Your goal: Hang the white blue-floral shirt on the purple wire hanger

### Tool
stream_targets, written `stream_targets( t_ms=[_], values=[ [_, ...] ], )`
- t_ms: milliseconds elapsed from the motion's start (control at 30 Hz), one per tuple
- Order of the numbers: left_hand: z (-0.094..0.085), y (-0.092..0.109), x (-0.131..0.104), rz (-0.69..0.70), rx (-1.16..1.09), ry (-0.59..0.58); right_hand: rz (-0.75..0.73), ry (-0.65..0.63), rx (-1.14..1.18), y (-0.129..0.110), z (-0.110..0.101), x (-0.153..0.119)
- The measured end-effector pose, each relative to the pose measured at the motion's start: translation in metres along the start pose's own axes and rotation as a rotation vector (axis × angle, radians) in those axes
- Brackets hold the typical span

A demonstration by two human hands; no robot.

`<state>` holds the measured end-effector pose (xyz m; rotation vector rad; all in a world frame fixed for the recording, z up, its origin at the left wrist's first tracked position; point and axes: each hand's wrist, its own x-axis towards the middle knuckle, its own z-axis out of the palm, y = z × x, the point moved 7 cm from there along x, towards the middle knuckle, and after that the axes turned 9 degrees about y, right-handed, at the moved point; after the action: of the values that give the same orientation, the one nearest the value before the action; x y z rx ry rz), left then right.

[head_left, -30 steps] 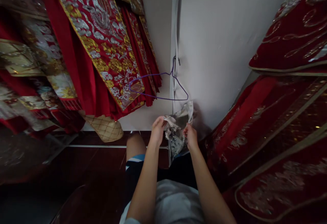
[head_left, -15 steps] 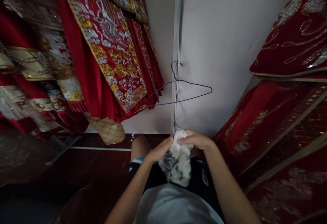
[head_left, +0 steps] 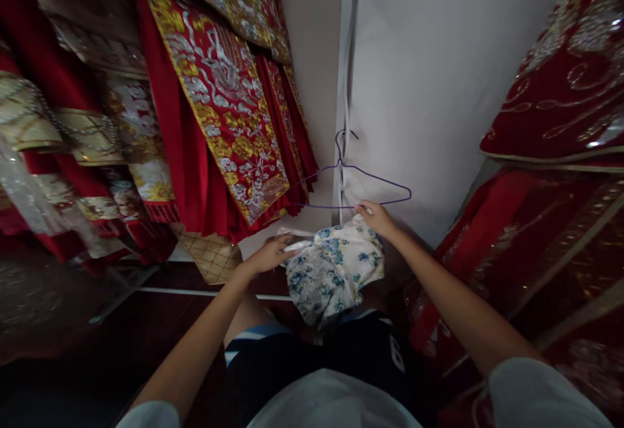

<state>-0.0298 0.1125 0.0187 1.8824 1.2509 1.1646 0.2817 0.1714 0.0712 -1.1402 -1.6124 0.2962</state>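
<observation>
A white cloth garment [head_left: 336,265] with blue flowers hangs spread between my two hands, above my lap. Its exact kind cannot be made out. My left hand [head_left: 270,254] is closed on the garment's upper left edge, near a pale strip of cloth. My right hand [head_left: 377,218] pinches its upper right corner. Just beyond the garment, a thin purple clothes hanger [head_left: 375,181] hangs on the wall by its hook. My right fingers are close to the hanger's lower bar.
Red embroidered dresses [head_left: 229,122] with gold and silver hang to the left. More red beaded gowns [head_left: 560,103] stand at the right. White cables [head_left: 347,77] run down the wall [head_left: 414,57]. A pale metal rail [head_left: 180,292] lies low over the dark red floor.
The crumpled cloth has been opened out and raised toward the hanger. My hands have moved apart, left hand to the left and right hand up. The view has shifted slightly.
</observation>
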Motion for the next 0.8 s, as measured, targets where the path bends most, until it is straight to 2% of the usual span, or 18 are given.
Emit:
stream_targets(
  t_ms=[100,233,400,533,667,733,800],
  values=[
    [-0.004,0.006,0.023,0.006,-0.064,0.005,0.027,0.019,-0.054,0.007,-0.010,0.000],
    [-0.011,0.026,0.037,0.045,-0.124,-0.007,-0.002,0.029,-0.128,-0.003,-0.029,0.004],
    [-0.022,0.067,0.032,0.295,0.041,-0.007,0.013,0.059,-0.156,-0.015,-0.043,0.007],
    [-0.022,0.096,0.047,0.423,0.236,0.133,0.067,0.041,-0.115,-0.019,-0.035,-0.005],
    [-0.001,0.143,0.072,0.574,0.367,0.256,0.143,0.027,-0.028,-0.020,-0.020,-0.022],
    [0.004,0.160,0.081,0.591,0.417,0.335,0.111,0.045,0.013,-0.023,-0.020,-0.026],
    [0.000,0.165,0.086,0.555,0.404,0.430,0.054,0.075,0.042,-0.027,-0.029,-0.029]
  ],
)
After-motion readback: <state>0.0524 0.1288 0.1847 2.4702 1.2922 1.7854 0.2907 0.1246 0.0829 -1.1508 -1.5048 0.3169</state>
